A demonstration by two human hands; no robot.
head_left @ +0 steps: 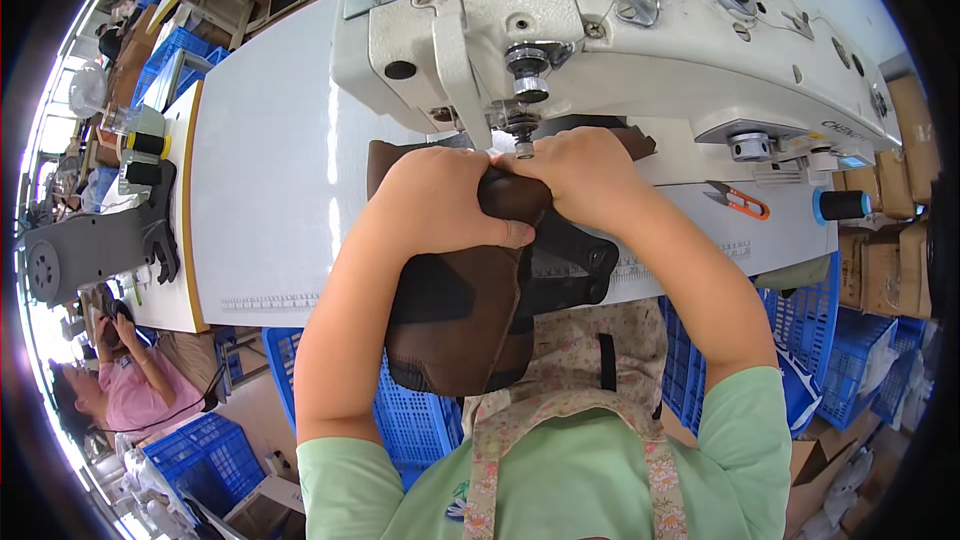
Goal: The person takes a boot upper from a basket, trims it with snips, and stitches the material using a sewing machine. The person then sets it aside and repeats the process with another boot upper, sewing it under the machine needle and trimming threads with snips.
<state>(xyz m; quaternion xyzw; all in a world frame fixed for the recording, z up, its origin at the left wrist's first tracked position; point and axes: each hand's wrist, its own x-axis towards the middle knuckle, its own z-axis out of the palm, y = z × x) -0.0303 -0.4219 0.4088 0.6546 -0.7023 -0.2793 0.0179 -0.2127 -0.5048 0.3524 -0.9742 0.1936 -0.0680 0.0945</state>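
Workpiece (462, 315) before sewing machine (640, 80) | snips (740, 200) on table (265, 190) | spool (842, 205) right of snips

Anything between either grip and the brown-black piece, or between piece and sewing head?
Nothing visible: left grip and right grip both rest directly on the brown-black piece. Its far part reaches beneath the sewing head; the needle point itself is hidden.

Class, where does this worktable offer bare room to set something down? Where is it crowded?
The widest bare patch is the white tabletop between the wood-edged table and the left forearm. A smaller one lies between the right forearm and the orange snips. It is crowded under the sewing machine, where the left hand and right hand are on the brown piece.
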